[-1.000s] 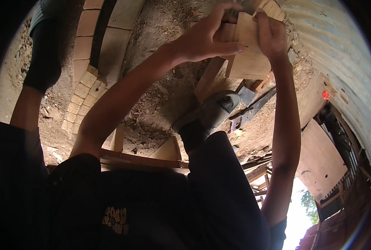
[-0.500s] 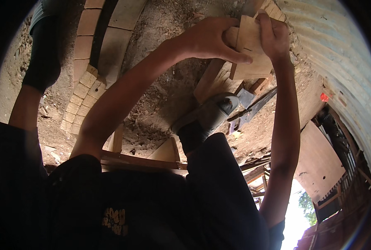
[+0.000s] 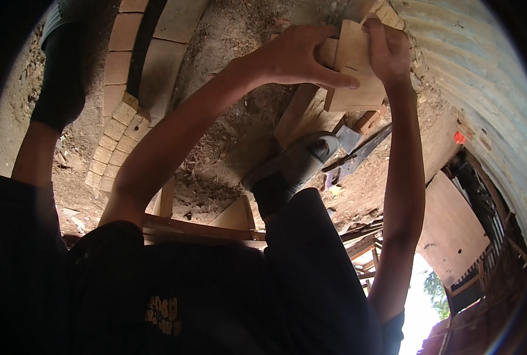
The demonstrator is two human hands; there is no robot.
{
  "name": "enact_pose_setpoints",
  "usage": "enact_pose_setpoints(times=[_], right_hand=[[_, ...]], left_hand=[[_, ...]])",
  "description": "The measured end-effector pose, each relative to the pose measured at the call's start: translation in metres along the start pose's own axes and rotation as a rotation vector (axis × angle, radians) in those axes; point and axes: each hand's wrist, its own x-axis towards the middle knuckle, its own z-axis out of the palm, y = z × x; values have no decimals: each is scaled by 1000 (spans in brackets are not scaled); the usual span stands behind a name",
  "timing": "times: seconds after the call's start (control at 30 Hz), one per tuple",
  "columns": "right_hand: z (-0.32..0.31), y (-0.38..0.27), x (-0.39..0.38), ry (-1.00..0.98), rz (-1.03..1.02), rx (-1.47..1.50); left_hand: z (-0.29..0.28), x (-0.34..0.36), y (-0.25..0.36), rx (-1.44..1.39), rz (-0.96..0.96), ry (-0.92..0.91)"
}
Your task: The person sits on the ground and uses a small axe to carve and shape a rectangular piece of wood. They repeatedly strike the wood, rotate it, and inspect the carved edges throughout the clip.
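Both hands are on a flat, pale wooden board (image 3: pixel 367 89) at the upper right, held tilted above the ground. My left hand (image 3: pixel 296 56) is curled round a wooden block (image 3: pixel 327 52) against the board's left side, its thumb lying across the board face. At the board's right edge, my right hand (image 3: pixel 389 53) is closed with thumb and bent fingers pinching it. A short dark line marks the board near my left thumb. Fingers behind the wood are hidden. Below the board stands a thicker wooden piece (image 3: pixel 302 115), partly covered.
My sandalled foot (image 3: pixel 299 163) rests just below the wood, beside a long dark blade-like tool (image 3: pixel 370 151). Stacked wooden blocks (image 3: pixel 117 139) and rows of brown boards (image 3: pixel 124 32) lie at left. Corrugated metal sheeting (image 3: pixel 476 89) rises at right. A wooden frame (image 3: pixel 201 229) sits near my lap.
The board has shifted very slightly up and left, with both hands keeping their grip. Otherwise the scene looks the same.
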Motion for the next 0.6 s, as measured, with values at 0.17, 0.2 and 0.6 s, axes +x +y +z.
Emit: enact_pose_setpoints(times=[0.17,0.2,0.6], right_hand=[[4,-9,0,31,60,-14],[4,-13,1,48,67,-11],[5,-27,-1,60,126,-28]], left_hand=[[-2,-3,7,-124,-59,-23],[-1,-3,7,-167,-76,-22],[2,-3,2,-143,-53,36]])
